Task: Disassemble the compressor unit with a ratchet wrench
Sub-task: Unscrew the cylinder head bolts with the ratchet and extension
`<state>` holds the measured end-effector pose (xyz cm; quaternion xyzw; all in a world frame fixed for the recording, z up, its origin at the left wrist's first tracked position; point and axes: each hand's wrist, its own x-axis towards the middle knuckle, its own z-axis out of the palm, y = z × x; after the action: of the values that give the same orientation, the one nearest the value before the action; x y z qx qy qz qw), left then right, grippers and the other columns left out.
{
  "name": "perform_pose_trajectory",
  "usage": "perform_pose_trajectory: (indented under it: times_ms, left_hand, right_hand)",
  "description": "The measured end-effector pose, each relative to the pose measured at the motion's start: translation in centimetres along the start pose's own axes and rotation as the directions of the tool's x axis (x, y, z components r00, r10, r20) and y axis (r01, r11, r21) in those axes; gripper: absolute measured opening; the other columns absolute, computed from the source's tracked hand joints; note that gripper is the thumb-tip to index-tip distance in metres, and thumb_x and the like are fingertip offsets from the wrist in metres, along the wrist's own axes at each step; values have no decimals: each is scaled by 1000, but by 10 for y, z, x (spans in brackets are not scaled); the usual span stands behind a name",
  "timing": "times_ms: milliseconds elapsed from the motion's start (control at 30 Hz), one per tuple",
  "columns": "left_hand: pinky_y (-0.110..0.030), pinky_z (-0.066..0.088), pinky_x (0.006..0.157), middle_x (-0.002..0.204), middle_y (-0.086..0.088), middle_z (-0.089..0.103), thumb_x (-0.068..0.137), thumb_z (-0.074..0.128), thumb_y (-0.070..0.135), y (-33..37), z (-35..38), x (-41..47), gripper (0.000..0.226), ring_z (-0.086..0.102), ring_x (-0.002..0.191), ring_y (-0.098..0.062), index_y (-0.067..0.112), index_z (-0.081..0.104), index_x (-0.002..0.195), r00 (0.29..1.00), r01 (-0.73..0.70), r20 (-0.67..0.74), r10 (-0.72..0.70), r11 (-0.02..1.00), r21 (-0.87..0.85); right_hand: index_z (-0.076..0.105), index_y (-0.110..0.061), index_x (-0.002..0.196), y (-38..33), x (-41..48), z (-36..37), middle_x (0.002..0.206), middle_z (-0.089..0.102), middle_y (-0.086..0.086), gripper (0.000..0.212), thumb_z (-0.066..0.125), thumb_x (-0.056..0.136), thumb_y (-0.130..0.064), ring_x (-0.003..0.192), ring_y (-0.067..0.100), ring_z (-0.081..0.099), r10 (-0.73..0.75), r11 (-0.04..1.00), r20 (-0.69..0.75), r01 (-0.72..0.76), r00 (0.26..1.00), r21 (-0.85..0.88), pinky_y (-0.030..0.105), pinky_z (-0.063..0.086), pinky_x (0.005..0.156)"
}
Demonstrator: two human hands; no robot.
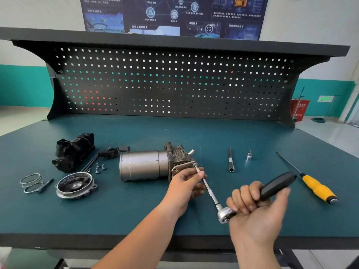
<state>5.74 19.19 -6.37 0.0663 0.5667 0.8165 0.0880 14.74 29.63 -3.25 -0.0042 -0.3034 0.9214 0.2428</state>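
Observation:
The compressor unit (144,165), a silver cylinder with a dark cast head at its right end, lies on its side mid-bench. A ratchet wrench (225,215) with a long extension bar (208,189) reaches up-left to the head's near right corner. My left hand (186,183) pinches the extension near its tip, right beside the head. My right hand (258,208) grips the wrench's black handle (277,184), fingers curled round it.
A black housing (73,150), a round end cover (74,184), a wire spring (32,182), a thin black pin and loose bolts (100,167) lie at the left. A spare extension (230,160), a socket (249,155) and a yellow-handled screwdriver (316,187) lie at the right. A pegboard (174,84) stands behind.

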Motion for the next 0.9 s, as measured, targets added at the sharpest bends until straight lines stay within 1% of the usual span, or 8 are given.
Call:
perform_pose_trajectory:
  times_ms: [433,533,600,667,733,767,833,900]
  left_hand:
    - [-16,46,47,68,5,67,88,63,12,-4,0,9,3,58,48,-5,12,66,88,998,8,-61,-9,1000,-18]
    - [-17,44,47,65,4,63,86,66,25,-5,-4,5,16,58,49,-6,14,64,75,991,-47,-109,77,966,252]
    - [-15,39,50,55,12,54,83,68,32,-3,-9,4,22,50,50,-3,19,60,67,940,-217,-89,331,777,591]
    - [-15,37,60,61,14,50,79,66,24,11,-11,2,12,45,64,-5,21,58,72,761,-427,24,649,472,771]
    - [-19,36,81,84,8,59,71,59,12,30,-12,11,18,47,88,-10,17,63,88,594,-533,222,774,172,828]
    - [-25,33,94,101,5,62,70,57,10,38,-13,19,31,47,107,-14,16,65,99,606,-544,337,721,66,836]
    - [-40,12,113,131,9,52,74,56,17,49,-15,33,42,28,137,-15,24,60,115,766,-478,479,429,-119,871]
    - [-46,4,114,134,15,48,76,60,30,48,-21,42,41,22,140,-9,30,57,117,853,-445,490,182,-238,863]
  right_hand:
    - [38,-21,47,6,12,-16,44,22,-8,59,30,89,-62,36,10,21,186,937,-195,-114,963,331,16,24,36]
    - [39,-21,47,8,12,-19,44,23,-8,60,28,90,-62,36,9,23,214,900,-218,-106,952,423,15,25,37]
    - [39,-21,47,8,13,-19,44,23,-8,61,27,90,-62,36,9,23,211,893,-223,-95,952,440,14,25,38]
    - [39,-20,47,8,13,-18,44,23,-8,61,28,90,-61,36,9,23,208,892,-222,-92,952,442,14,26,38]
    - [40,-20,47,7,13,-17,44,23,-8,60,28,90,-61,36,9,23,208,893,-221,-93,953,441,15,26,38]
    - [39,-20,47,7,13,-16,45,23,-8,60,28,90,-61,36,9,23,208,892,-221,-92,953,443,15,25,38]
    - [39,-20,48,5,13,-13,45,23,-8,59,29,90,-61,37,10,23,204,891,-220,-87,954,446,16,25,38]
    - [38,-21,49,3,12,-10,46,22,-8,58,29,89,-61,37,10,22,186,904,-218,-80,958,419,16,24,39]
